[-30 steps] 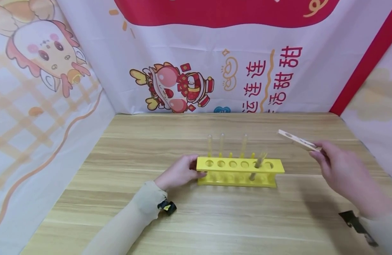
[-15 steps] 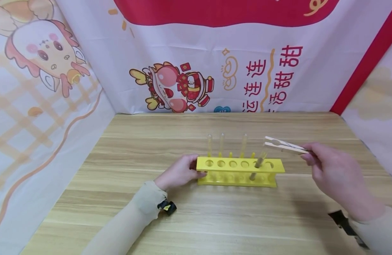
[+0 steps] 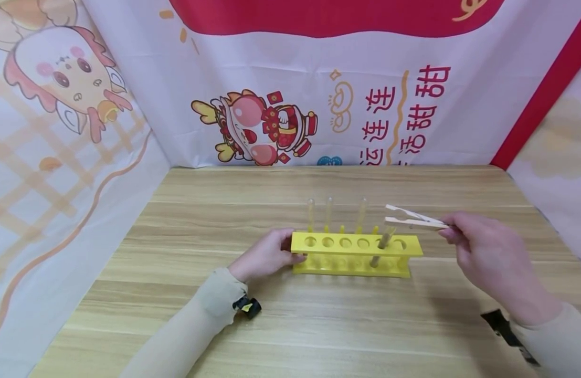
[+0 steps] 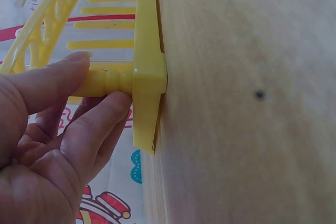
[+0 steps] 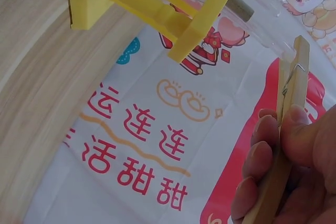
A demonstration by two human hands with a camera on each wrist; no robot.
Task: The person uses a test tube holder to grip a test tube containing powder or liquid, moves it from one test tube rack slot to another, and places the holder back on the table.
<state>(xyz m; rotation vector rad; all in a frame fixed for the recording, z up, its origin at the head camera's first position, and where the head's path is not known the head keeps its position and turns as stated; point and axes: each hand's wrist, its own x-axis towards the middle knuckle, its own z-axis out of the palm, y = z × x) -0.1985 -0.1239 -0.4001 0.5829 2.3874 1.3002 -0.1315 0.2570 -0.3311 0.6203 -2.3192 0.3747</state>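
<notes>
Yellow, the test-tube rack (image 3: 356, 252) stands on the tabletop (image 3: 318, 325), with the left hand (image 3: 264, 256) at nine o'clock, its grip pinching the end post (image 4: 109, 81). At three o'clock the right hand's (image 3: 495, 260) grip pinches a wooden clamp (image 3: 415, 222), tips spread near the mouth of the dark-filled tube (image 3: 383, 241), toward the rack's three-o'clock end; contact is unclear. A misaligned tip could knock and chip the rim; a loose left hold could let the rack twist.

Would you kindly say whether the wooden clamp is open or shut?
Open: the head view shows the wooden clamp with its tips apart.
</notes>
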